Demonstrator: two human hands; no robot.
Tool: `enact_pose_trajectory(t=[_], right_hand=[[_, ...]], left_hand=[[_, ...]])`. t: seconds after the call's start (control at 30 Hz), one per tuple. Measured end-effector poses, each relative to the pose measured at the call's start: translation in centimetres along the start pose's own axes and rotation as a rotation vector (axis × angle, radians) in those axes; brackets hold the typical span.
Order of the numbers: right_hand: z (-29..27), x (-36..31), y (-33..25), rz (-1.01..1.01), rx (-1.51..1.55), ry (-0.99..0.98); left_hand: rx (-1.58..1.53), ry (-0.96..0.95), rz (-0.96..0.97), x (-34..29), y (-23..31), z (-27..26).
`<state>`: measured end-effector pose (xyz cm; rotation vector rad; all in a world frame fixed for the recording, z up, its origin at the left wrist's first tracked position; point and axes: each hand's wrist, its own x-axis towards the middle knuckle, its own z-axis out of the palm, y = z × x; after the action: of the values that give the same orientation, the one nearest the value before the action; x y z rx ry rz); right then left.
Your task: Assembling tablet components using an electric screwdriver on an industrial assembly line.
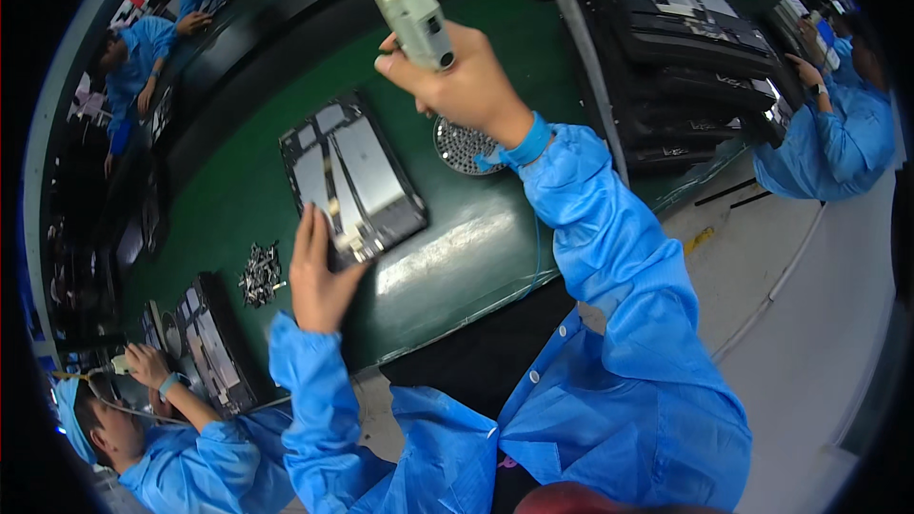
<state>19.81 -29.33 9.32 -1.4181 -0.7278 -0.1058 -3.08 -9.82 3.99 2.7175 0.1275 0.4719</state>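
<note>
An opened tablet (357, 176) lies at a slant on the green work mat, its grey battery panels and ribbon cables exposed. My left hand (322, 271) rests at its near left corner, fingers stretched out and thumb apart, the fingertips by the connectors. Farther off to the right, my right hand (471, 86) is closed round a pale electric screwdriver (412, 19), raised above the mat. A dark cable runs from the tool's far end; its bit cannot be made out. Partly behind my right wrist sits a round dish (459, 146) with a dotted silver surface.
Left of my left hand lies a heap of small black and silver parts (262, 274). Stacked dark trays (685, 86) stand at right behind a grey rail (588, 62). Co-workers in blue sit at lower left, upper left and right. Another opened tablet (211, 347) lies near the lower-left person.
</note>
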Motion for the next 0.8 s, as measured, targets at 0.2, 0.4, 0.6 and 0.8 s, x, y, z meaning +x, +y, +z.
enact_pose_trajectory(t=[0.2, 0.4, 0.6, 0.8], right_hand=[[-0.3, -0.5, -0.3, -0.014, -0.025, -0.002], [-0.9, -0.4, -1.2, -0.06, -0.03, 0.054], [-0.8, 0.5, -0.2, -0.173, 0.017, 0.112], [-2.6, -0.1, -0.5, -0.151, -0.164, 0.197]], left_hand=[[0.066, 0.134, -0.075, 13.6, -7.0, 1.8], [0.097, 0.058, -0.156, 21.2, -16.6, 3.0], [0.027, 0.401, 0.122, 28.3, -10.9, 6.1], [-0.561, -0.176, -0.252, 44.0, 6.0, 20.0]])
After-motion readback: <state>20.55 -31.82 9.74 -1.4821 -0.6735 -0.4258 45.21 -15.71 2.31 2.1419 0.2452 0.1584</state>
